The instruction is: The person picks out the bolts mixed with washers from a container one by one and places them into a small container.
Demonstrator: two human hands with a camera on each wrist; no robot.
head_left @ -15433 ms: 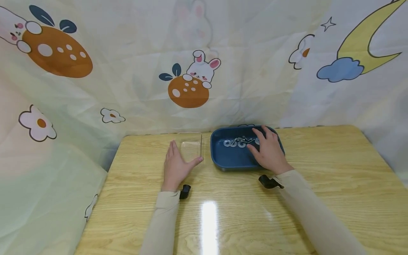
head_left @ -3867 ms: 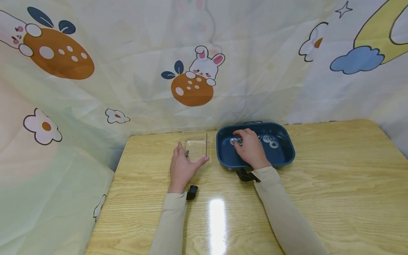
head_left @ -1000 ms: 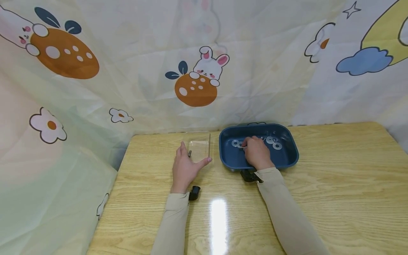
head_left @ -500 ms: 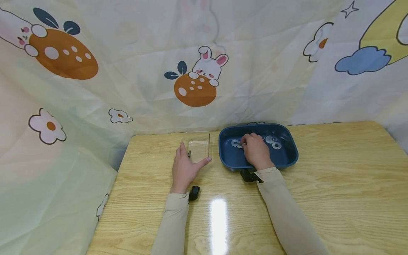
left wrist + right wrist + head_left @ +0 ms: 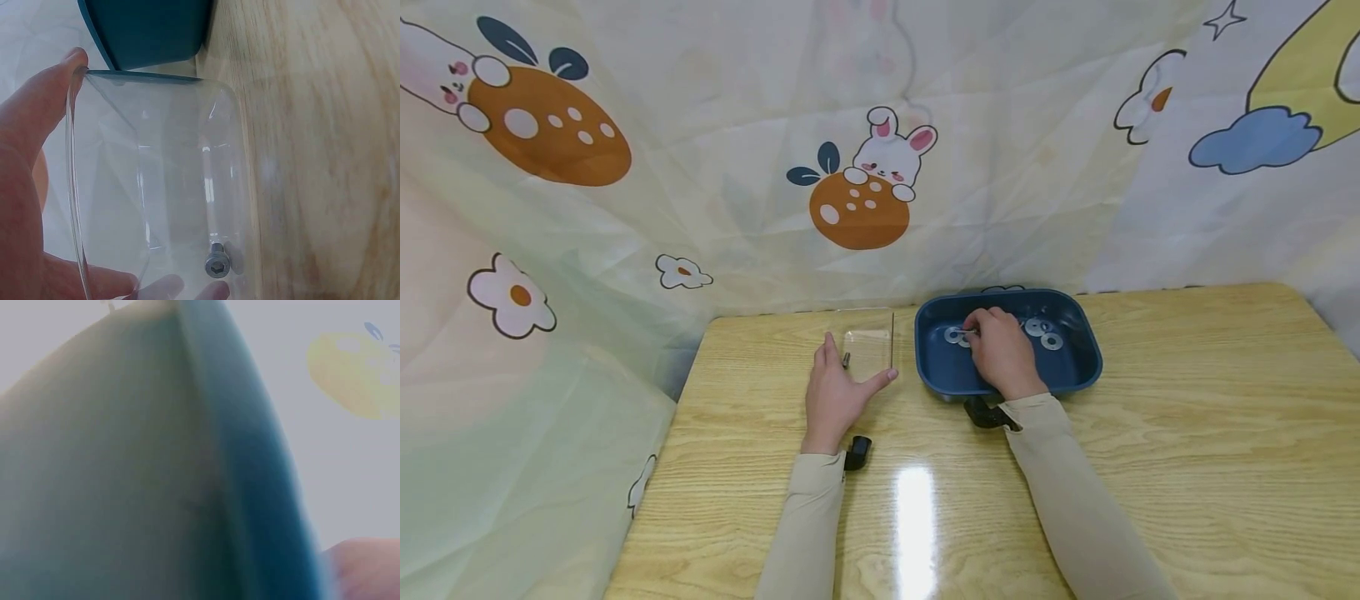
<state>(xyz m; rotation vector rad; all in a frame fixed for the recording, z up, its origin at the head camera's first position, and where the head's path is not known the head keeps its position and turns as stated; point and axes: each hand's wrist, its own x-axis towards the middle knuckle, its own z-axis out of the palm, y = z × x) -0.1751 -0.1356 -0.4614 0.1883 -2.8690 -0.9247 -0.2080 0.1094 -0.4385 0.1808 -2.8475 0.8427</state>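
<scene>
My left hand (image 5: pixel 835 404) holds a clear plastic box (image 5: pixel 892 342) on the table, thumb at one side and fingers at the other. Inside the box lies a hex socket screw (image 5: pixel 217 262), its head towards the camera in the left wrist view. Over the left part of the blue tray (image 5: pixel 934 367), my right hand (image 5: pixel 1003 354) pinches a thin silver screw (image 5: pixel 967 332) between thumb and fingers. Flat washers (image 5: pixel 1051 342) lie on the tray floor; the right hand hides part of the contents. The right wrist view shows mostly blurred tray wall (image 5: pixel 256 475).
Box and tray stand side by side near the back edge of the wooden table (image 5: pixel 1195 433). Just behind them hangs a printed cloth (image 5: pixel 737 208), which also covers the left side. A black wrist mount (image 5: pixel 858 452) sits on the left wrist.
Since the earliest frame, a screw has come into the box and the right hand has moved left. In the last second it has shifted slightly back with the pinched screw; the left hand stays put.
</scene>
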